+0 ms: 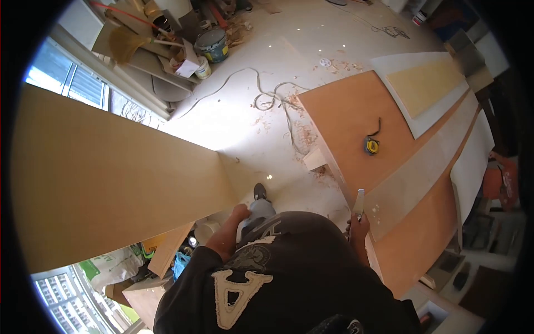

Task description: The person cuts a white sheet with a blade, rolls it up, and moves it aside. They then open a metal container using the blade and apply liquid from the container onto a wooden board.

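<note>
My right hand point(359, 225) is closed around a flat, pale tool with a narrow blade point(360, 201), its tip pointing away from me. That hand is beside the near edge of the workbench, which is covered with reddish-brown wood board point(347, 122). A yellow and black tape measure point(371, 146) lies on the board with its dark strap stretched out. My left hand point(241, 211) hangs by my thigh, fingers curled in. Close to it, on the left, stands a large light wood panel point(122, 183).
Cable point(258, 100) and wood shavings point(306, 135) lie on the floor. A broom point(123, 45), a paint bucket point(212, 45) and scrap boards crowd the window wall. Thin sheets point(425, 83) cover the bench's far end. A person in an orange shirt point(500, 183) is at far right.
</note>
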A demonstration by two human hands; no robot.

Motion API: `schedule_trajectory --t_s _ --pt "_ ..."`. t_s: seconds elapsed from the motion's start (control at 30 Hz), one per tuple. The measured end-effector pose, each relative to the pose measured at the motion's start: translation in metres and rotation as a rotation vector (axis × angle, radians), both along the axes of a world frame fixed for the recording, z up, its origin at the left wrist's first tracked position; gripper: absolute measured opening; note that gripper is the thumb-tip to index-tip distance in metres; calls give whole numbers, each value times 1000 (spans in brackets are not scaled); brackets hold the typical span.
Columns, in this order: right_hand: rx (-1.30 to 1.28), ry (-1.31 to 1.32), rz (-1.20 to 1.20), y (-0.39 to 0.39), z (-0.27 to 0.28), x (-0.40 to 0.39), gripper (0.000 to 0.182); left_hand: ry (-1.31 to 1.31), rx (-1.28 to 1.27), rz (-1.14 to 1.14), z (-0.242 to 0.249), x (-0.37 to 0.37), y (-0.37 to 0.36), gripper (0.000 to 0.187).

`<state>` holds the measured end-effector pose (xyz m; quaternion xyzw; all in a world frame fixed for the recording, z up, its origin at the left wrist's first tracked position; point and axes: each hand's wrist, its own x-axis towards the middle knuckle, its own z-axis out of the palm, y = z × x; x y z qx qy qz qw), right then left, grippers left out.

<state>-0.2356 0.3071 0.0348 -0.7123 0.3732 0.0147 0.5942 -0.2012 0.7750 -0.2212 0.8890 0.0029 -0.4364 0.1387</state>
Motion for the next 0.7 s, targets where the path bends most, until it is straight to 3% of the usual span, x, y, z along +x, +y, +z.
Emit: schedule_trajectory --t_s 0.07,0.23,0.27,0.37,0.53,0.7 --pt "25 66 99 30 -5 47 18 -108 -83 79 27 36 24 46" --pt "0 -28 250 128 31 149 19 -268 -86 75 0 103 139 48" --pt "3 -6 284 141 32 161 18 -221 -108 451 36 115 152 47" --pt "10 58 428 159 29 193 12 -209 -19 646 78 144 197 47" --pt "13 192 510 187 10 237 14 -175 27 711 68 153 248 48" --pt "-14 192 681 211 -18 313 14 -53 15 708 48 167 255 45"
